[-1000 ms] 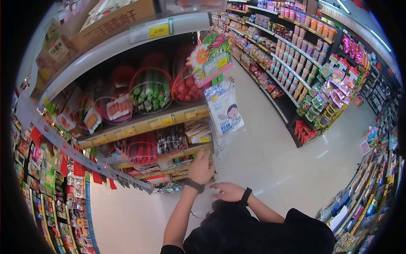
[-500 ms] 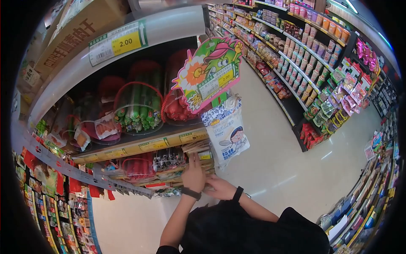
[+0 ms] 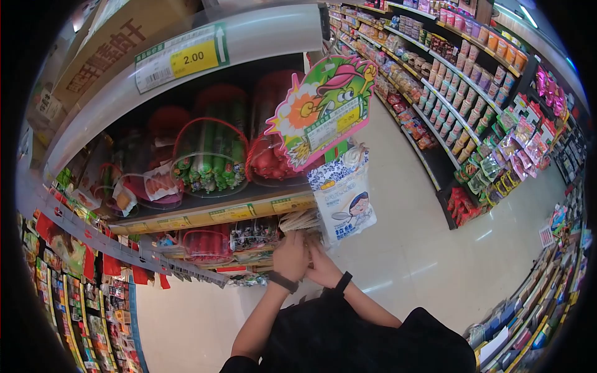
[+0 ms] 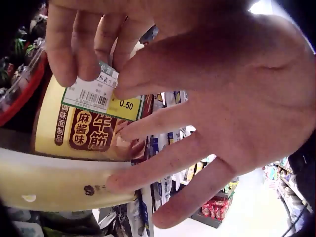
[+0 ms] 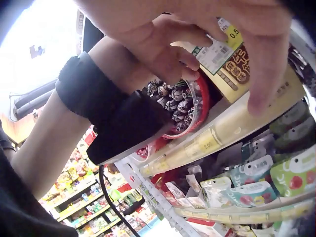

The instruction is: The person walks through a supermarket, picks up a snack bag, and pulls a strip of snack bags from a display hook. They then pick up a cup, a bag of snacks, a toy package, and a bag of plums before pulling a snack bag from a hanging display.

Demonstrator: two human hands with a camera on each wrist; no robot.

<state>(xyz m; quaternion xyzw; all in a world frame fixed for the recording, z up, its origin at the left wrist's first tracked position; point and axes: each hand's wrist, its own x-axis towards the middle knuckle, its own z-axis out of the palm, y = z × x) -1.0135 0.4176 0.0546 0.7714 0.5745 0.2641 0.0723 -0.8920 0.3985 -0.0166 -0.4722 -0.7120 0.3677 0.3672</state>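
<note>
In the head view the left hand (image 3: 290,256) and right hand (image 3: 322,268) meet at the end of a lower shelf, below a hanging white bag (image 3: 346,202). Up close, the left hand (image 4: 237,94) spreads straight fingers across a yellow box (image 4: 52,121) and the pale shelf rail (image 4: 54,180), its thumb by a price tag (image 4: 84,98) marked 0.50. The right hand (image 4: 89,37) curls its fingers over the tag's upper edge and appears to pinch it. That tag (image 5: 213,57) lies against the box in the right wrist view, near the right hand (image 5: 212,19).
A clear tub (image 5: 197,106) of dark wrapped sticks stands beside the box. Bagged snacks (image 5: 252,192) fill the shelf below. Above the hands are a cartoon sign (image 3: 323,109) and tubs of green (image 3: 211,168) and red sticks. Another stocked aisle (image 3: 435,93) runs along the right.
The right hand has moved up and left to join the left hand at the shelf end. The shelf first grew nearer in view, then shifted slightly right.
</note>
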